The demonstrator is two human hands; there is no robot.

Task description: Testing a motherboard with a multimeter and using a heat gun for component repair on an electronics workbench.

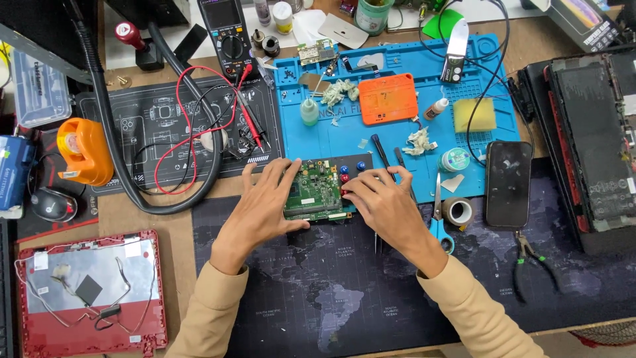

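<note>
A green circuit board (317, 191) lies at the front edge of the blue work mat (397, 142), between my two hands. My left hand (268, 202) rests on the board's left side, fingers spread over its edge. My right hand (384, 202) grips the board's right edge, fingertips by the red and blue knobs (351, 171) on a small dark block. Both sleeves are tan.
A multimeter (228, 36) with red and black leads stands at the back. An orange case (388, 98), a yellow sponge (474, 115), a phone (508, 183), scissors (438, 219), a tape roll (458, 211) and pliers (530, 262) lie right. A red laptop shell (89, 292) is at the front left.
</note>
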